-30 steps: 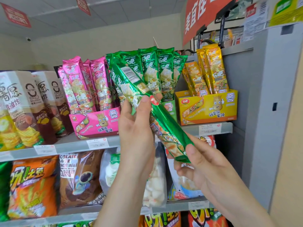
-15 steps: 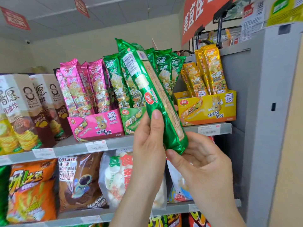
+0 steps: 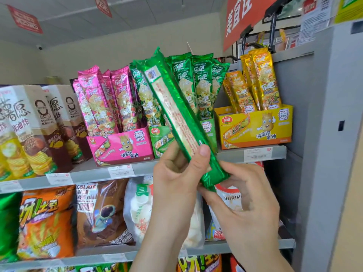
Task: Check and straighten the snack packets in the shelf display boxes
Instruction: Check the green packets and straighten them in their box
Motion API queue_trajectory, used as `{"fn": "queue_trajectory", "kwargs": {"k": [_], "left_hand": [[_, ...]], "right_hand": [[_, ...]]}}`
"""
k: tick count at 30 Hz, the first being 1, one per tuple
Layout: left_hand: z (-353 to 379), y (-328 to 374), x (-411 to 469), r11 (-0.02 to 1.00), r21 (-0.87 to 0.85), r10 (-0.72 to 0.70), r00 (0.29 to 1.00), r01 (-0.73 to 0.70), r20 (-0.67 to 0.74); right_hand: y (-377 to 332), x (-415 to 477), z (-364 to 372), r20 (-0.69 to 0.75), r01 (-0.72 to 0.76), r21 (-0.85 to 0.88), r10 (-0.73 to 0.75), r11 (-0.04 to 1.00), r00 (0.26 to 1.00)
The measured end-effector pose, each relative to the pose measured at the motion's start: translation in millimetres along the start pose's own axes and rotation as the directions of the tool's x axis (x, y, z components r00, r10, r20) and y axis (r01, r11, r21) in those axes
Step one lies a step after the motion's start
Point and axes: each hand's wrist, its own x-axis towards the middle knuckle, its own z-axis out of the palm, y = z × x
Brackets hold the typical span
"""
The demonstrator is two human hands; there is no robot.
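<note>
Both forearms rise from the near bottom edge and converge at centre. Left hand: back toward the camera, thumb laid across the face of the green packet, fingers curled behind it. Right hand: just right of the left and slightly lower, thumb and curled fingers pinching the packet's lower end.

Grey metal shelves stand against a cream wall under a pale panelled ceiling; red signs hang overhead, and a grey upright panel closes the right side
</note>
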Motion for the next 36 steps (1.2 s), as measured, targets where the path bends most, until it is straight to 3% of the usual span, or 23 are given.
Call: {"fn": "queue_trajectory", "kwargs": {"k": [3, 6, 14, 18, 22, 24, 26, 28, 31, 33, 35, 36], "left_hand": [[4, 3, -1, 0.977, -0.200, -0.075, 0.997, 0.076, 0.015], [8, 4, -1, 0.942, -0.315, -0.122, 0.992, 0.119, 0.010], [9, 2, -4, 0.893, -0.427, -0.131, 0.990, 0.142, 0.054], [11, 4, -4, 0.910, -0.377, -0.157, 0.985, 0.172, 0.071], [16, 5, -1, 0.987, -0.158, -0.042, 0.999, 0.041, -0.001], [12, 6, 5, 0.988, -0.156, -0.026, 0.999, 0.020, -0.037], [7, 10, 11, 0.970, -0.217, -0.108, 0.994, 0.107, 0.011], [4, 9, 14, 0.945, -0.260, -0.181, 0.979, 0.198, 0.090], [1, 2, 15, 0.944, -0.270, -0.163, 0.980, 0.188, 0.112], [-2, 0, 16, 0.953, -0.251, -0.145, 0.983, 0.169, 0.112], [-6, -2, 17, 0.964, -0.208, -0.148, 0.985, 0.164, 0.090], [-8, -4, 18, 0.974, -0.164, -0.149, 0.986, 0.159, 0.070]], "right_hand": [[4, 0, -2, -0.083, 0.219, -0.109, -0.229, 0.970, 0.970], [7, 1, -6, -0.092, 0.340, -0.180, -0.359, 0.923, 0.929], [6, 3, -10, -0.091, 0.349, -0.241, -0.379, 0.906, 0.921], [9, 1, -7, -0.087, 0.356, -0.226, -0.383, 0.907, 0.920], [5, 0, -3, -0.040, 0.372, -0.234, -0.391, 0.898, 0.920], [0, 0, -5, 0.010, 0.365, -0.144, -0.368, 0.920, 0.930], [-7, -1, -7, 0.038, 0.273, 0.015, -0.273, 0.962, 0.961], [-17, 0, -5, 0.028, 0.016, 0.196, -0.022, 0.980, 0.999], [-23, 6, -4, 0.104, -0.375, 0.293, 0.360, 0.879, 0.927], [-22, 13, -9, 0.325, -0.533, 0.338, 0.435, 0.776, 0.840], [-23, 17, -14, 0.564, -0.627, 0.399, 0.360, 0.669, 0.743], [-24, 17, -15, 0.601, -0.631, 0.408, 0.325, 0.660, 0.730]]}}
